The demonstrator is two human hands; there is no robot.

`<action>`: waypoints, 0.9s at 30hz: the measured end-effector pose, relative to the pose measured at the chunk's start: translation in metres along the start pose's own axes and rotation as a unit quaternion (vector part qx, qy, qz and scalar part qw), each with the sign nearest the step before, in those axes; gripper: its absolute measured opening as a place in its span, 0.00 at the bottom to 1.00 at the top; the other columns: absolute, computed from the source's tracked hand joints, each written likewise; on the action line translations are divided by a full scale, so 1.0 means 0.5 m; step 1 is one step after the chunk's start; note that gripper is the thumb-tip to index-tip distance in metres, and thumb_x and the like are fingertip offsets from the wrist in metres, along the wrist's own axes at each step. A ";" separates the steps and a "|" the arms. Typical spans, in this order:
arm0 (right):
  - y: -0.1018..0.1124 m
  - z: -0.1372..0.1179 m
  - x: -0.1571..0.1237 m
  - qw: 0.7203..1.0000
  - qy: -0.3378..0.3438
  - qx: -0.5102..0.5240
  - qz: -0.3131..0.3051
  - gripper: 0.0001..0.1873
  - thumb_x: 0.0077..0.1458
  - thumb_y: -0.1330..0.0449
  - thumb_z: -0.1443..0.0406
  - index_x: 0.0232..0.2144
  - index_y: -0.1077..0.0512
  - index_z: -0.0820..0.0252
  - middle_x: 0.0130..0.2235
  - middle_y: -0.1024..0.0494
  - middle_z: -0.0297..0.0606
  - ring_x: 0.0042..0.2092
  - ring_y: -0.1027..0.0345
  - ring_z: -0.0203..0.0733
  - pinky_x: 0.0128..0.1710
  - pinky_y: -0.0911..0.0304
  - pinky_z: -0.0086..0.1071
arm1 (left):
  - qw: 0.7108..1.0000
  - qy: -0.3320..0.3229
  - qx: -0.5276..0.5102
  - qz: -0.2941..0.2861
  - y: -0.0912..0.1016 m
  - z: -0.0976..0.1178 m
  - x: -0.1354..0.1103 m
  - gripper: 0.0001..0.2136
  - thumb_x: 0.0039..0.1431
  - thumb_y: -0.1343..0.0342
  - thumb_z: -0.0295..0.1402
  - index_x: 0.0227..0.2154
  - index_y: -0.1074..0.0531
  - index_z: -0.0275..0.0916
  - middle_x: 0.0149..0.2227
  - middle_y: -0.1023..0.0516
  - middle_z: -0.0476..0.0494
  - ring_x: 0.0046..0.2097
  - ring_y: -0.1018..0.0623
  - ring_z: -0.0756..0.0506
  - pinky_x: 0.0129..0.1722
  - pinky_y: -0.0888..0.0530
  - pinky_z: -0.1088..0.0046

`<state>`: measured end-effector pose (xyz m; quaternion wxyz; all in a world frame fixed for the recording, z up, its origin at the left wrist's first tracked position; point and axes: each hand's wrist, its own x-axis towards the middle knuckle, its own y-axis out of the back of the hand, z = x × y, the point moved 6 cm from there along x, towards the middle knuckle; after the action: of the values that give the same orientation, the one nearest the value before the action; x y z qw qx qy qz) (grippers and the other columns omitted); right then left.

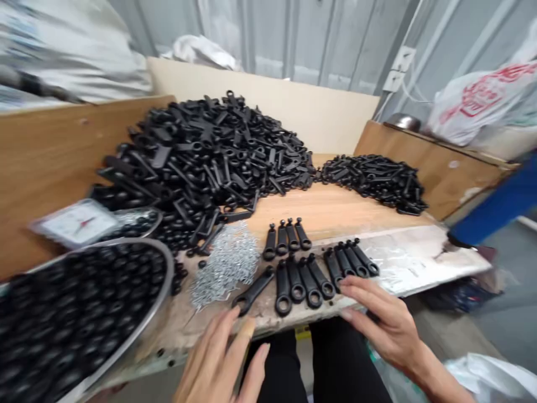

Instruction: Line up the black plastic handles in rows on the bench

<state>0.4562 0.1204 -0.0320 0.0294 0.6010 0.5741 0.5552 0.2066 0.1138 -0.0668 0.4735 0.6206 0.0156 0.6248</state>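
- Head view, lower centre: the left hand (222, 358) lies flat and empty, fingers spread. Its fingertips reach toward the ring end of a lone black lever (253, 291) that lies askew at the table's front edge.
- Lower right of centre: the right hand (384, 324) is also open and holds nothing. Its fingertips rest at the near ends of the front row of levers (312, 277), which lie side by side with their rings toward the person.
- Centre: a second short row of levers (286, 239) lies just behind the front row, apart from it.
- Left of centre: a heap of small metal springs (226, 263) touches the foot of the large pile of black parts (201, 157). A smaller pile (375, 180) sits at the right rear.
- Lower left: a metal basin (161, 296) full of round black pieces overhangs the table corner. A dial scale (78, 223) stands behind it.
- Risk, as judged: the front row sits close to the worn table (419, 257) edge, so a sweep of either hand could push levers off. Springs could scatter into the rows. The overhanging basin could tip if knocked.
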 end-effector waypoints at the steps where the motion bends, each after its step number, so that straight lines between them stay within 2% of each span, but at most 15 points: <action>1: 0.023 0.030 -0.016 0.999 -0.013 -0.050 0.012 0.14 0.57 0.42 0.70 0.47 0.30 0.60 0.46 0.26 0.44 0.47 0.31 0.45 0.46 0.32 0.35 | 1.000 -0.012 0.025 -0.008 -0.022 0.002 0.004 0.17 0.55 0.43 0.33 0.48 0.32 0.37 0.52 0.31 0.37 0.52 0.30 0.38 0.53 0.35 0.63; 4: 0.075 0.120 -0.050 0.984 -0.068 -0.164 0.032 0.12 0.60 0.44 0.64 0.46 0.29 0.60 0.46 0.27 0.45 0.48 0.33 0.49 0.47 0.35 0.42 | 0.994 -0.010 0.096 -0.053 -0.082 -0.002 0.011 0.21 0.58 0.49 0.43 0.49 0.33 0.33 0.52 0.33 0.31 0.53 0.32 0.31 0.50 0.35 0.54; 6: 0.086 0.182 -0.064 0.970 -0.117 -0.211 0.025 0.15 0.61 0.46 0.58 0.46 0.29 0.60 0.47 0.28 0.46 0.49 0.35 0.52 0.47 0.36 0.46 | 0.985 -0.004 0.145 -0.097 -0.117 -0.003 0.016 0.25 0.60 0.54 0.46 0.49 0.33 0.30 0.51 0.32 0.28 0.51 0.32 0.30 0.45 0.33 0.53; 9: 0.070 0.262 -0.076 0.948 -0.199 -0.249 -0.023 0.21 0.60 0.46 0.54 0.50 0.31 0.61 0.50 0.30 0.47 0.50 0.38 0.54 0.47 0.37 0.48 | 0.967 0.006 0.204 -0.150 -0.153 0.004 0.025 0.26 0.61 0.58 0.48 0.49 0.32 0.29 0.49 0.31 0.29 0.49 0.32 0.31 0.41 0.34 0.54; 11: 0.047 0.295 -0.076 0.935 -0.245 -0.250 -0.065 0.23 0.60 0.45 0.54 0.54 0.34 0.59 0.51 0.30 0.45 0.50 0.39 0.54 0.47 0.38 0.48 | 0.954 0.024 0.232 -0.191 -0.168 0.010 0.031 0.26 0.61 0.58 0.48 0.50 0.32 0.32 0.50 0.31 0.32 0.49 0.32 0.33 0.40 0.34 0.56; 14: 0.014 0.305 -0.059 0.927 -0.272 -0.240 -0.100 0.24 0.61 0.46 0.53 0.56 0.38 0.55 0.50 0.29 0.41 0.51 0.39 0.53 0.47 0.40 0.47 | 0.933 0.050 0.252 -0.252 -0.181 0.017 0.041 0.23 0.61 0.58 0.46 0.51 0.31 0.37 0.52 0.31 0.36 0.48 0.31 0.35 0.42 0.34 0.57; 19: -0.016 0.279 -0.010 0.921 -0.294 -0.215 -0.138 0.29 0.60 0.48 0.48 0.58 0.39 0.55 0.49 0.28 0.41 0.50 0.38 0.54 0.46 0.41 0.44 | 0.909 0.101 0.229 -0.334 -0.203 0.015 0.060 0.24 0.61 0.58 0.46 0.54 0.34 0.38 0.55 0.34 0.38 0.49 0.31 0.38 0.47 0.33 0.59; 23: -0.024 0.260 0.014 0.916 -0.305 -0.211 -0.155 0.35 0.56 0.47 0.44 0.59 0.40 0.55 0.49 0.29 0.44 0.49 0.38 0.56 0.45 0.41 0.45 | 0.903 0.137 0.199 -0.356 -0.207 0.008 0.071 0.25 0.60 0.56 0.47 0.56 0.37 0.38 0.58 0.38 0.40 0.52 0.32 0.38 0.51 0.33 0.60; 27: -0.034 0.254 0.012 0.911 -0.303 -0.225 -0.167 0.42 0.52 0.47 0.40 0.61 0.44 0.57 0.51 0.32 0.48 0.50 0.39 0.60 0.44 0.41 0.48 | 0.901 0.180 0.162 -0.359 -0.186 -0.005 0.074 0.27 0.58 0.52 0.48 0.57 0.40 0.38 0.59 0.39 0.41 0.55 0.34 0.39 0.53 0.34 0.61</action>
<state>0.5324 0.2073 -0.0882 0.4288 0.6134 0.4893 0.4477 0.2659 0.1893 -0.0960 0.5482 0.5177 0.4233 0.5023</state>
